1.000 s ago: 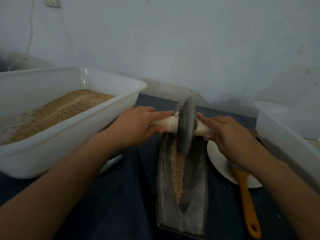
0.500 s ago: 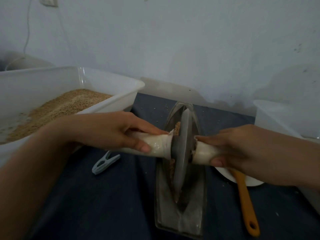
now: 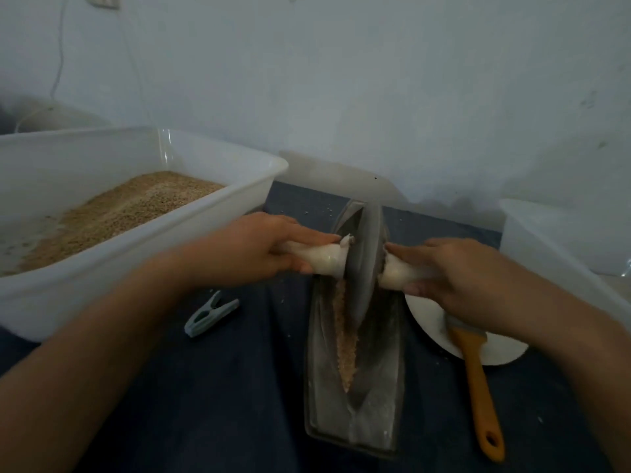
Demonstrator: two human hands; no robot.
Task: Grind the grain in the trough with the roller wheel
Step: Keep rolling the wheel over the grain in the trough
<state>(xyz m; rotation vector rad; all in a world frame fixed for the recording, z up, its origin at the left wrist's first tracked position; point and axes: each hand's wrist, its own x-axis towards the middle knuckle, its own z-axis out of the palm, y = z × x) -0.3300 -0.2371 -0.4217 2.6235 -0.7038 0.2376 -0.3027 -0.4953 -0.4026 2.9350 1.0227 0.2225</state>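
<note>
Big white plastic tub (image 3: pixel 143 240) cut by left frame edge; orange-handled brush (image 3: pixel 478 380) head hidden under right hand (image 3: pixel 454 278).

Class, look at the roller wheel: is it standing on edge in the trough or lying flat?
On edge. The wheel stands upright in the trough, its rim down among the grain, one hand on each handle.

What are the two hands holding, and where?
The roller wheel, by its white axle: left hand on the left stub, right hand on the right.

roller wheel (image 3: pixel 364 264) rolled back toward trough's (image 3: pixel 355 418) far end
</note>
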